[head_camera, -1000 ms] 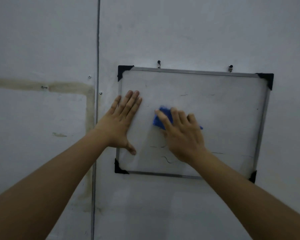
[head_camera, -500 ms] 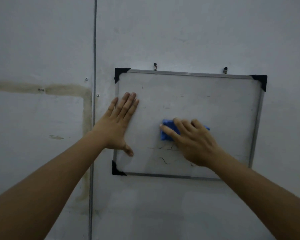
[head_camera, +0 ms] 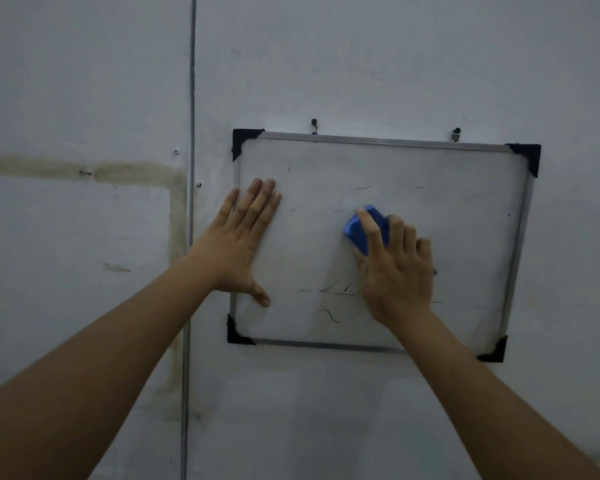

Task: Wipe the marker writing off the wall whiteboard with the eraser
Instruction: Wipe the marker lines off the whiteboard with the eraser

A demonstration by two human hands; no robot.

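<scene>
A small whiteboard with a metal frame and black corner caps hangs on the wall. My right hand presses a blue eraser against the board's middle, fingers over its top. Faint black marker strokes show low on the board, left of my right wrist, and a few thin traces sit near the top. My left hand lies flat on the board's left edge, fingers spread upward, thumb pointing down.
The board hangs from two hooks on a pale grey wall. A vertical conduit runs down the wall just left of the board. A yellowish stain band crosses the wall further left.
My right hand has carried the eraser up from the lower middle of the board and tilted it. My left hand has stayed flat on the left edge.
</scene>
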